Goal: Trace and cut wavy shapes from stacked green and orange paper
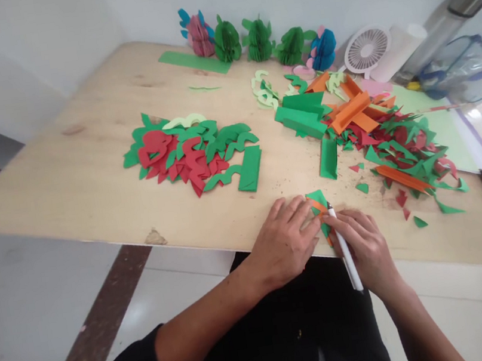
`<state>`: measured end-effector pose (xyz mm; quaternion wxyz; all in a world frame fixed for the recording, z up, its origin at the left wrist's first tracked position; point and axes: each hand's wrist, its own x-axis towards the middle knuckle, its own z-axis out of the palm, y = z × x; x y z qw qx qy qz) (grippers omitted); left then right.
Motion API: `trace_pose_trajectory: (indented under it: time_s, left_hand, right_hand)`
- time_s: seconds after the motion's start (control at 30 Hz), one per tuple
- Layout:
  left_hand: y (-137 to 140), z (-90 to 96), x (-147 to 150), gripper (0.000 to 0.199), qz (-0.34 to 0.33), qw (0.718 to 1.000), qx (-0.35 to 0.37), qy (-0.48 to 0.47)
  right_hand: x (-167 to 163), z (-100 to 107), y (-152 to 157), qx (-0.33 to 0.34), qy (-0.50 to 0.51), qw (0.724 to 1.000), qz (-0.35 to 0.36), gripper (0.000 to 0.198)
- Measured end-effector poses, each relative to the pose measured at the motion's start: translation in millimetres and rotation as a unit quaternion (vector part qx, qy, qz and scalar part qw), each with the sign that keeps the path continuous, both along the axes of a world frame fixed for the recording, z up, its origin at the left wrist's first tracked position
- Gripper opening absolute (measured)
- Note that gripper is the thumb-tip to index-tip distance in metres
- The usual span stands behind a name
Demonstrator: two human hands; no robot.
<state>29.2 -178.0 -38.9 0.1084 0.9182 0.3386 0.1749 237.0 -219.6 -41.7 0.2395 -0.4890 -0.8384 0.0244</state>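
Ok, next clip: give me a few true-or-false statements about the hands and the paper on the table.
1. The right hand holds a white pen. True.
2. The left hand is lifted clear of the table. False: it presses on a green and orange paper piece at the table's near edge.
3. A small white fan stands at the far right. True.
4. The folded paper figures along the far edge are all red. False: most are green, with pink and blue ones.
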Motion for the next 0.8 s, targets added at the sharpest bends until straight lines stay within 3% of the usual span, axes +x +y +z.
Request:
trace_pose_trajectory:
  time_s: [0.3, 0.8]
  left_hand:
    - [-12.2, 1.7, 20.2, 0.037, 0.088, 0.994, -0.040, -0.051]
    - [-17.0, -0.4, 25.6, 0.028, 0.118, 0.991, -0.028, -0.062]
  right_hand:
    - [-1.0, 3.2, 0.8, -0.013, -0.001, 1.000, -0.008, 0.049]
    - [-1.6, 3.8, 1.3, -0.019, 0.008, 1.000, -0.010, 0.049]
